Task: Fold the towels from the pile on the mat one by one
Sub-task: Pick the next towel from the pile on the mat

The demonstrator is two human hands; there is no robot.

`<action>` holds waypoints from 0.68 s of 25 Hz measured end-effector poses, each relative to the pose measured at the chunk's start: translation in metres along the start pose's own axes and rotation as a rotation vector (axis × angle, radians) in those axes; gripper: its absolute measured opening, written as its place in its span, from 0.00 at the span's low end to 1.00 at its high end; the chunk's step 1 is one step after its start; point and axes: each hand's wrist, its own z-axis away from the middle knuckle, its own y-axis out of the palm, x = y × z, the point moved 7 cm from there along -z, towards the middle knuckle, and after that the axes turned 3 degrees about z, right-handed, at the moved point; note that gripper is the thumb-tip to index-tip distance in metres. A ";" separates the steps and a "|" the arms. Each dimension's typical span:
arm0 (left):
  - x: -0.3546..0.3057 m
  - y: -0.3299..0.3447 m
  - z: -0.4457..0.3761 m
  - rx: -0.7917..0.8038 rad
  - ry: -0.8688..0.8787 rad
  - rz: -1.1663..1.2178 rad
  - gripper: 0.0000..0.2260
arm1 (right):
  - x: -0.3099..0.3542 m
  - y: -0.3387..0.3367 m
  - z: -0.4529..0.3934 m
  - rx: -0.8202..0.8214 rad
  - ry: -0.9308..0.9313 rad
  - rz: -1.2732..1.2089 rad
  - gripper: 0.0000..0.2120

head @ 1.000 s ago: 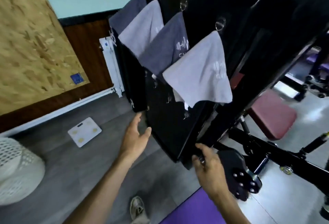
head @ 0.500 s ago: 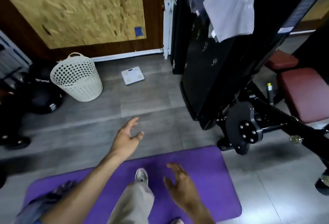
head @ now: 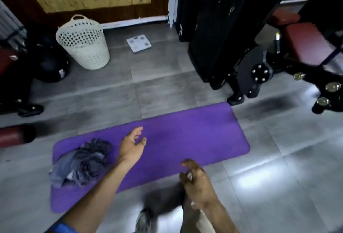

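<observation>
The long purple foam mat [head: 185,140] lies across the grey tiled floor [head: 157,88], and the crumpled pile of grey and dark towels [head: 81,160] sits on its left end, spilling slightly over the near edge. The left hand [head: 130,146] hovers above the mat just right of the pile, fingers loose and holding nothing; the right hand [head: 196,180] hangs near the mat's front edge, blurred, fingers loosely curled and apparently empty. The likeliest slip is grabbing several tangled towels at once, since the layers are bunched together. A foot on the mat's edge could shift it. The perforated cream plastic laundry basket [head: 83,43] stands well apart.
</observation>
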 end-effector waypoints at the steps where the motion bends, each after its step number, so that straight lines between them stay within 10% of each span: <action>1: 0.023 -0.015 0.026 0.011 -0.023 0.013 0.17 | 0.003 0.021 0.027 0.019 0.016 -0.005 0.16; 17: 0.284 -0.144 0.349 0.017 -0.221 0.023 0.16 | -0.034 0.248 0.338 0.159 0.096 -0.086 0.13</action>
